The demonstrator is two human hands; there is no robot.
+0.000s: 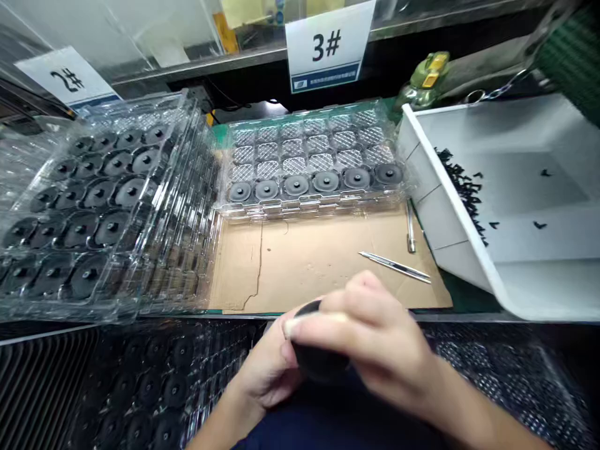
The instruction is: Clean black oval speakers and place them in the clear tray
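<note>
Close to my body, in front of the bench edge, both my hands hold one black rounded part [321, 361]. My left hand [270, 362] grips its left side with bent fingers. Across its top and right side lie the closed fingers of my right hand [375, 331], which hide much of the part. Beyond them a clear plastic tray [309, 206] sits on the bench; its front row carries several black parts [296, 184] with a small knob in the middle. Steel tweezers [396, 267] lie on the cardboard just past my right hand.
Tall stacks of clear trays [154, 250] filled with black parts stand left. A white bin [473, 262] with small black pieces [464, 187] is at right. Cardboard [300, 269] covers the bench, with a slim metal tool [411, 228] on it. A green-lidded bottle [424, 81] stands behind.
</note>
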